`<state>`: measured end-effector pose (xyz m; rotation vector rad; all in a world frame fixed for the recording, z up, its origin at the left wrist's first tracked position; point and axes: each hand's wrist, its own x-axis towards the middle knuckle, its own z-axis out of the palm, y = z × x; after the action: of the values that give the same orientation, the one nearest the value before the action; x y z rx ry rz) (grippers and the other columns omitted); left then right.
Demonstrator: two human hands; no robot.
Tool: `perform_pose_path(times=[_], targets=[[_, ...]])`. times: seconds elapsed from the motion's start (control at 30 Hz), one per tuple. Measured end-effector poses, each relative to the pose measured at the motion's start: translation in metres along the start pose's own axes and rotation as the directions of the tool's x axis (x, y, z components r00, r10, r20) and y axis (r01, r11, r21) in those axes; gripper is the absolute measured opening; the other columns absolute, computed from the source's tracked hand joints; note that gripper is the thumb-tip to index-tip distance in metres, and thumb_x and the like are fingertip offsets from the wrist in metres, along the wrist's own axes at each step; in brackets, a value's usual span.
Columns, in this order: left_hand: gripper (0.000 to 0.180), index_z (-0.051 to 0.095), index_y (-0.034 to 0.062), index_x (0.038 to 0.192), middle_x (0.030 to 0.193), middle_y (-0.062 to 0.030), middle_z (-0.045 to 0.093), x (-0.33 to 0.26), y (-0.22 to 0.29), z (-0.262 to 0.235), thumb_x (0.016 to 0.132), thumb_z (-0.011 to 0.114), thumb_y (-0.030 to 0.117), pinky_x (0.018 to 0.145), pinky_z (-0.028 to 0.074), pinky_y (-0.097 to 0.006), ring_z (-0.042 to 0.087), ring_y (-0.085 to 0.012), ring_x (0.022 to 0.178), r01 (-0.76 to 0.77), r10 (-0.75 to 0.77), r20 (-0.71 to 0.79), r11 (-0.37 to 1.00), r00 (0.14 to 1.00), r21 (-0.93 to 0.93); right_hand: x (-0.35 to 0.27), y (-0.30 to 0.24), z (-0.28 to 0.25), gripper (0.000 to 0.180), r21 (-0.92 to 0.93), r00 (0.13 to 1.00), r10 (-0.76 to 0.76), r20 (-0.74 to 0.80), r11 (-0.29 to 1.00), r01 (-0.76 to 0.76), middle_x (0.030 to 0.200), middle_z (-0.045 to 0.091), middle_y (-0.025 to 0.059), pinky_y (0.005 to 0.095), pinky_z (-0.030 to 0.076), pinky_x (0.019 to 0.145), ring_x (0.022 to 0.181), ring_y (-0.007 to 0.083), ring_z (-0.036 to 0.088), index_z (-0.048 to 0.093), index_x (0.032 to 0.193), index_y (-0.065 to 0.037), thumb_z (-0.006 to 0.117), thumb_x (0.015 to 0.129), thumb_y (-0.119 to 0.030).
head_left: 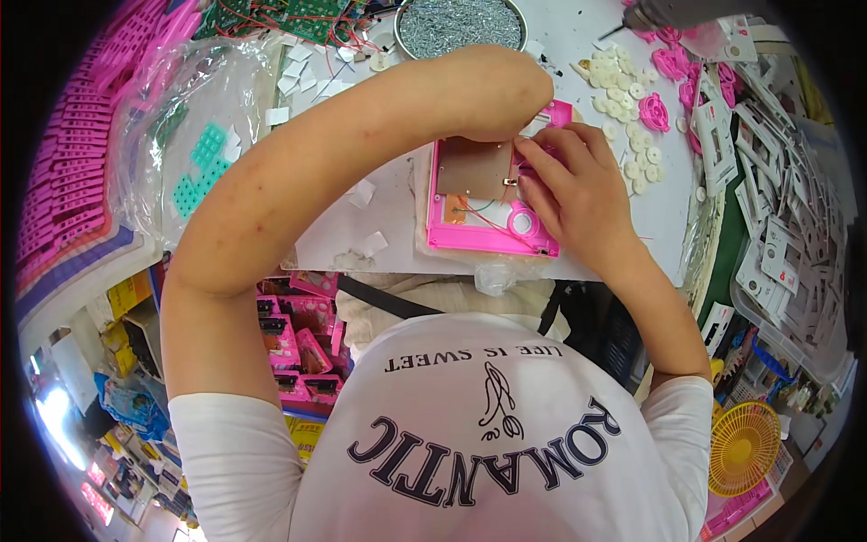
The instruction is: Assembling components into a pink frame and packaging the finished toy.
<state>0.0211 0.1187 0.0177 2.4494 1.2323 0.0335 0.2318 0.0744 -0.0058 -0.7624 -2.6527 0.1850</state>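
An open pink plastic casing (492, 242) lies on the worktable in front of me, with a brown board (474, 169) inside it. Thin red wires run across its lower part, near a round pink ring (521, 222). My left arm reaches across the far side of the casing, and my left hand (510, 90) is bent down at its far edge; its fingers are hidden. From the right, my right hand (582, 190) comes over the casing with curled fingers. Its thumb and index finger are close together by the board's right edge, and whatever is between them is too small to make out.
A round bowl of screws (462, 27) stands beyond my left arm. White discs (623, 86) and pink parts (654, 112) lie to the right, below a power screwdriver (664, 14). White panels (784, 253) fill a bin at right; pink parts (72, 163) are stacked at left, beside teal keypads (200, 172).
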Motion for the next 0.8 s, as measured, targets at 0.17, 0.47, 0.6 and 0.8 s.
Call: perform_pose_path(times=[0.17,0.47,0.6,0.8], targets=[[0.013,0.071,0.0029,0.09,0.081,-0.017,0.069,0.0,0.002,0.004,0.081,0.066,0.01,0.07,0.055,-0.047,0.069,-0.0377,0.081,-0.141,0.145,-0.012,0.977,0.989,0.161,0.003,-0.018,-0.001,0.043,-0.046,0.995,0.088,0.049,0.995,-0.086,0.115,0.06,0.0132,0.0428,0.048,0.091,0.11,0.0355,0.054,0.065,0.123,-0.002,0.071,0.082,-0.011],[0.015,0.073,0.0049,0.095,0.094,-0.0114,0.068,-0.03,-0.014,0.028,0.08,0.072,0.008,0.074,0.054,-0.045,0.067,-0.0346,0.083,-0.256,0.194,-0.335,0.955,0.922,-0.148,-0.002,-0.004,-0.012,0.044,0.116,0.997,0.029,0.075,0.992,-0.038,0.123,0.061,0.0164,0.0456,0.05,0.097,0.113,0.0384,0.055,0.064,0.125,0.0,0.071,0.083,-0.011],[0.014,0.074,0.0055,0.091,0.105,-0.01,0.068,-0.037,-0.005,0.045,0.078,0.076,0.009,0.081,0.052,-0.044,0.066,-0.0332,0.092,-0.238,0.148,-0.533,0.966,0.833,-0.105,-0.005,-0.004,-0.013,0.037,0.164,0.998,0.031,0.046,0.986,-0.038,0.12,0.064,0.0153,0.0443,0.052,0.096,0.113,0.0369,0.058,0.067,0.119,0.0,0.071,0.084,-0.012],[0.026,0.078,0.0103,0.102,0.121,-0.0096,0.068,-0.085,-0.02,0.046,0.076,0.079,0.008,0.092,0.05,-0.043,0.062,-0.0328,0.109,-0.214,0.113,-0.629,0.973,0.769,-0.088,0.01,-0.009,-0.021,0.029,-0.011,0.988,0.018,0.153,1.0,-0.017,0.113,0.067,0.0097,0.0414,0.054,0.087,0.104,0.0307,0.061,0.071,0.108,-0.003,0.073,0.081,-0.011]])
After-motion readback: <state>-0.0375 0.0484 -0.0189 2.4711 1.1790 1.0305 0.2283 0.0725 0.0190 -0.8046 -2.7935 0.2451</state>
